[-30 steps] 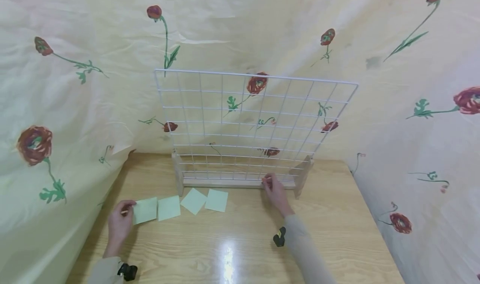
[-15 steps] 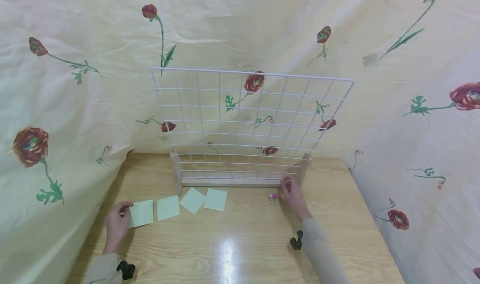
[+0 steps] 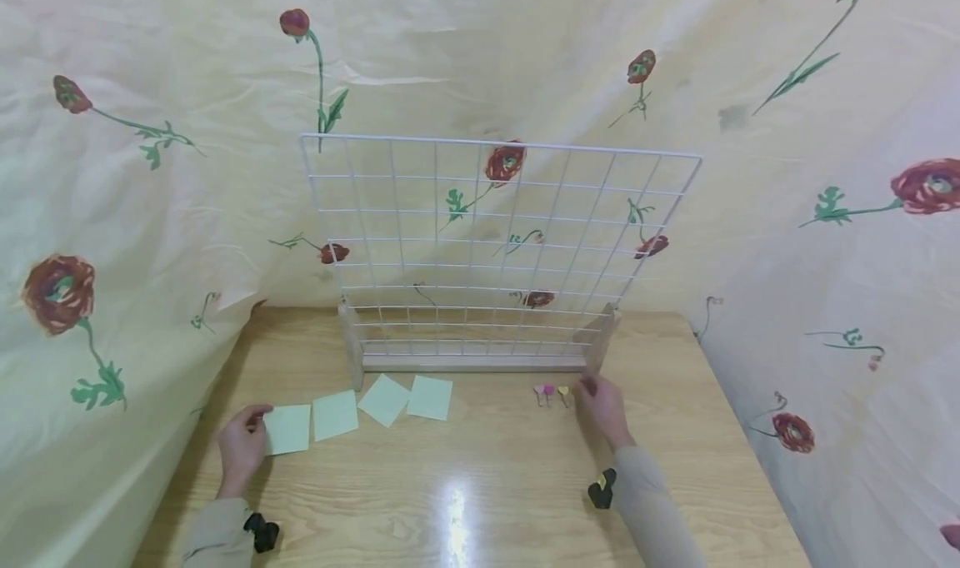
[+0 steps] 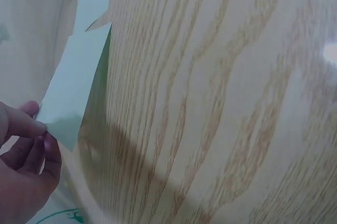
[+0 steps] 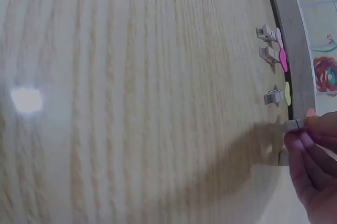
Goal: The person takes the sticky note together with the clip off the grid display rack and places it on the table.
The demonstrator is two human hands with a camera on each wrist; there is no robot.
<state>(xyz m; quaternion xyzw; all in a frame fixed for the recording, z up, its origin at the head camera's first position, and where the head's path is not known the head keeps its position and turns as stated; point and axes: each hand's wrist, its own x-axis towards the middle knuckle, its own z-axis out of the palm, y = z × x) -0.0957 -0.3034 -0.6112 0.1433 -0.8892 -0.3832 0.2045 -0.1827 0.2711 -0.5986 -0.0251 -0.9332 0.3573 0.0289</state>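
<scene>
My left hand pinches the left edge of a pale green paper note, the leftmost of a row. In the left wrist view this note lifts off the table along one side, thumb on top. My right hand is by the right foot of a white wire grid rack. Between its thumb and fingers it holds a small wooden clothespin. To its left stand three mini clothespins with heart tops: a yellow one, a magenta one and a pale pink one.
More green notes lie in the row: one beside the held note, a diagonal note and another note. The grid panel rises at the table's back, before a floral cloth. The wooden table reflects a bright light.
My right hand has moved right along the rack's base. The pink-topped clothespins came into view first, then the yellow one. My left hand keeps its hold on the note, with small shifts.
</scene>
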